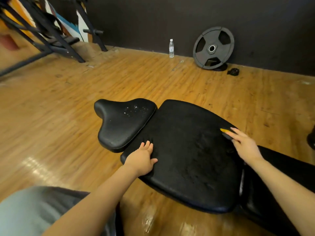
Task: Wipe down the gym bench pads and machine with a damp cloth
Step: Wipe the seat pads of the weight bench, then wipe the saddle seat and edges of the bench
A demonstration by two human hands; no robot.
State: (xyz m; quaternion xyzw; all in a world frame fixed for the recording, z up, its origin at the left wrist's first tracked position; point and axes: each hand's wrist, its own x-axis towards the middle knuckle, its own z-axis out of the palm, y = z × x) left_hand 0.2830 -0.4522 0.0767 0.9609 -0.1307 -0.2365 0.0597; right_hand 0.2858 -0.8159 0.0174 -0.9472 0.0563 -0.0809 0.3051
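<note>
A black gym bench fills the middle of the view. Its wide back pad (184, 150) shows damp streaks. Beyond it on the left sits the narrower seat pad (122, 123), speckled with white droplets or flecks. My left hand (143, 159) rests flat on the near-left edge of the wide pad, fingers straight. At the pad's far right edge, my right hand (243, 143) presses a dark cloth with a yellow edge (224, 132) under straight fingers. Most of the cloth is hidden beneath that hand.
The floor is wood-patterned. A water bottle (171, 48) stands by the dark back wall. Right of the bottle, a black weight plate (213, 47) leans on that wall, with a small black item (233, 71) near it. A black machine frame (51, 34) rises at top left.
</note>
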